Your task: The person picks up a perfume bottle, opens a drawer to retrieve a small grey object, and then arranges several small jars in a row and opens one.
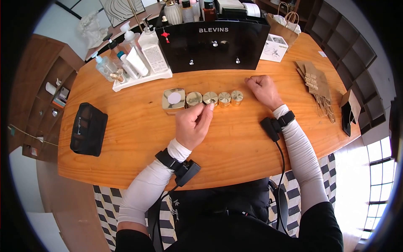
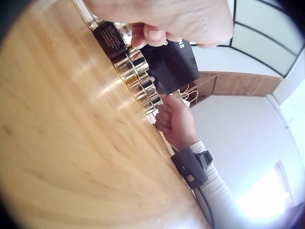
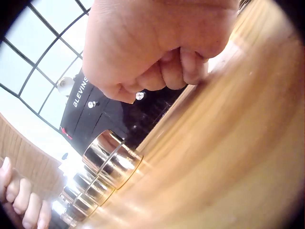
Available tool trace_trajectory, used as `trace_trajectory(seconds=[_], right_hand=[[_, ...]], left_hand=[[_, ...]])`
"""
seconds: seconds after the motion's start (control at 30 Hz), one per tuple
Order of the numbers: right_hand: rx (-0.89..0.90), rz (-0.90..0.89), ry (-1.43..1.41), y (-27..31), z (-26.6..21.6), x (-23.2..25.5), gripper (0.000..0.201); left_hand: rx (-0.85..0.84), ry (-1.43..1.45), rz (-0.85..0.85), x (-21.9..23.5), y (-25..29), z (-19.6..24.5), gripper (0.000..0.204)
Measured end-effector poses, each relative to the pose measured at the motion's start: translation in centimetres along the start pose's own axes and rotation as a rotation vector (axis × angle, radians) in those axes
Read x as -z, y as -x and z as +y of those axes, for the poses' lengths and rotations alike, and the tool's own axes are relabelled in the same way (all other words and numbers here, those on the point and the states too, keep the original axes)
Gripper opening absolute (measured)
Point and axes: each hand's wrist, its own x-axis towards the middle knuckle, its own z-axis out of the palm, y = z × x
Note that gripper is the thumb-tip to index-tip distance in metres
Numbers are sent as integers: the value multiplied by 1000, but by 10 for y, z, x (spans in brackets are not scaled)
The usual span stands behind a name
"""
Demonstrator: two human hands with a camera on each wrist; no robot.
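Several round gold-lidded jars [image 1: 210, 98] stand in a row beside a larger squarish gold-lidded one [image 1: 173, 98]. My left hand [image 1: 192, 126] is on the near side of the row, its fingers curled and its thumb by the third lid from the left; no object shows in its grasp. In the left wrist view a dark jar [image 2: 110, 40] with printed text stands below the left hand [image 2: 167, 19]. To the right of the row, my right hand [image 1: 264, 90] is a fist by the tabletop. The right wrist view shows its curled fingers [image 3: 171, 74] holding nothing.
A black drawer box [image 1: 214, 46] stands behind the jars, with a white tray [image 1: 142, 80] of bottles on its left. A black pouch [image 1: 89, 129] lies at the left. Folded paper bags [image 1: 315, 80] and a small upright bag [image 1: 350, 107] are at the right.
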Motion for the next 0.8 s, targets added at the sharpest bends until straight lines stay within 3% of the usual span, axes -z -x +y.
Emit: trace_trajectory(seconds=[0.4, 0.8], right_hand=[[36, -101, 25, 1, 6, 1, 40], [47, -89, 14, 6, -2, 2, 38]], left_hand=[[2, -22, -3, 2, -2, -5, 41], [11, -30, -8, 1, -1, -4, 43]])
